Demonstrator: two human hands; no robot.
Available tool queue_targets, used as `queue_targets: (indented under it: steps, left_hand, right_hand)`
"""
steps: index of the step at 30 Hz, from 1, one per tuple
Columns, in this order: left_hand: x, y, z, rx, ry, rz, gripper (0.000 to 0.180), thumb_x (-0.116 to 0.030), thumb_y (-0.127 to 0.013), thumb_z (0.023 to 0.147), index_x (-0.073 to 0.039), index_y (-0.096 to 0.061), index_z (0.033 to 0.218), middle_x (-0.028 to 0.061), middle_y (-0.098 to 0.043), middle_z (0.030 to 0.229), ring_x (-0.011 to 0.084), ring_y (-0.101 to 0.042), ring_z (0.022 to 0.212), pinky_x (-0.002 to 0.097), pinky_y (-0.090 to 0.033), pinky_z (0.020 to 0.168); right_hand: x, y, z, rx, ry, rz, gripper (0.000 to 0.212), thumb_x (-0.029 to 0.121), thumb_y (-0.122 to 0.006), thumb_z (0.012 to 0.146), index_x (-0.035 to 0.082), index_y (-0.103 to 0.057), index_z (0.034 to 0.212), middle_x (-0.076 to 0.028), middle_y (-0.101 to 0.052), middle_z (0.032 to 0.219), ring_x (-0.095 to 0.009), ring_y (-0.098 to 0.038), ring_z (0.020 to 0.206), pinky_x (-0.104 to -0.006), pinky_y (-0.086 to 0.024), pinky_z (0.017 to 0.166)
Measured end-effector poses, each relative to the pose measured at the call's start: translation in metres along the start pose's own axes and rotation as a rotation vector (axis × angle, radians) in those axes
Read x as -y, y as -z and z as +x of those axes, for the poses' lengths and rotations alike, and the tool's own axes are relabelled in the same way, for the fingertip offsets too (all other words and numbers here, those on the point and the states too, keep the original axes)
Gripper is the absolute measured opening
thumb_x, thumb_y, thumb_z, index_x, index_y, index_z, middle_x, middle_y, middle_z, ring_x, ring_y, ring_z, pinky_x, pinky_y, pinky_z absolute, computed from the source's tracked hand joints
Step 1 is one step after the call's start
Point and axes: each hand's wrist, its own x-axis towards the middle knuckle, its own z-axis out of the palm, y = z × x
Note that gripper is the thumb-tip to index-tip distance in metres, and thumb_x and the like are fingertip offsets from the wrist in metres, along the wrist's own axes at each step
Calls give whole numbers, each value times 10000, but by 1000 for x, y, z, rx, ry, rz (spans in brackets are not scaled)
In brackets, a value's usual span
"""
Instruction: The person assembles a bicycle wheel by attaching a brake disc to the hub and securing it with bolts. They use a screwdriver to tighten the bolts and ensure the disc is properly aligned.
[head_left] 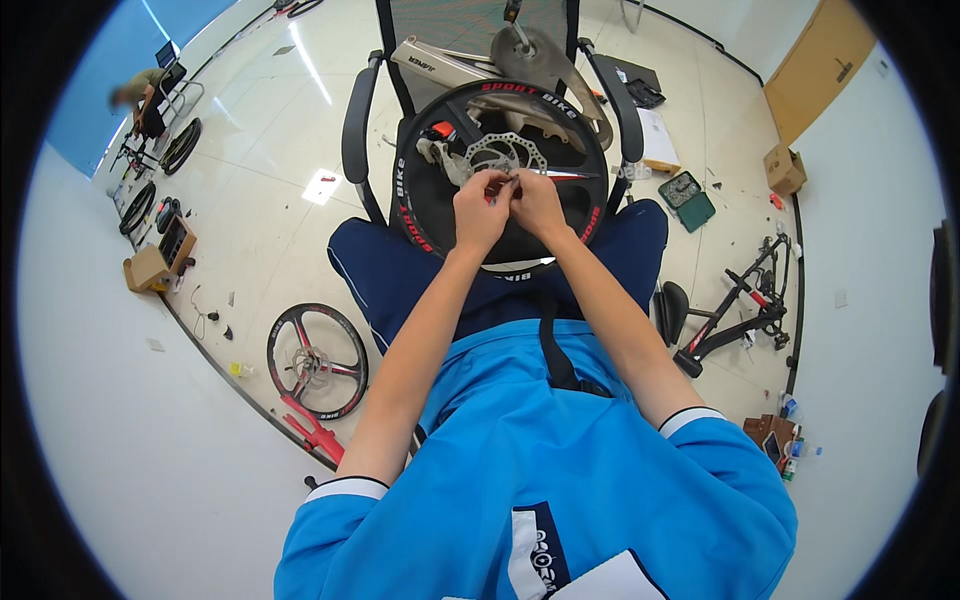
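A black bicycle wheel (408, 190) with red and white lettering lies across the seat of an office chair, close to my knees. At its hub sits a silver disc brake rotor (530, 150). Both my hands meet at the rotor's near edge. My left hand (482, 208) is closed, fingertips pinched. My right hand (538, 208) is closed too, its fingertips touching the left ones. Whatever lies between them is too small and covered to name. Left of the rotor is a crumpled whitish item (440, 158), with a red-orange piece (443, 129) above it.
On the chair (357, 125), behind the wheel, lie a beige frame part (430, 65) and a grey crank-like part (525, 55). Another wheel (318, 362) and a red fork (315, 432) are at left. A black bike frame (740, 310) and green toolbox (690, 205) are at right. A person (145, 100) sits far left.
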Motion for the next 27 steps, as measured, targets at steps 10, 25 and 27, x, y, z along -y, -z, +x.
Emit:
queue_targets:
  steps: [10,25,27]
  left_hand:
    - [4,14,8,82,-224,115,172,-25,-663,833,7,-704,997,166,-696,947,330,-667,873,373,-533,785]
    - [22,1,-1,-28,-46,83,143,-41,-680,806,5,-721,935,168,-693,795,301,-673,658,346,-525,632]
    - [24,1,1,-1,-6,107,125,-31,-658,813,10,-715,917,184,-678,766,319,-669,652,362,-515,619]
  right_hand:
    - [31,30,3,65,-256,278,159,81,-697,744,0,-669,878,-126,-704,871,-301,-681,779,-376,-546,725]
    - [24,22,6,-47,-92,231,138,124,-750,789,23,-747,883,-118,-720,849,-240,-684,773,-312,-529,682]
    - [26,21,9,-40,-130,210,153,137,-755,777,49,-751,902,-104,-724,861,-228,-683,774,-311,-510,660]
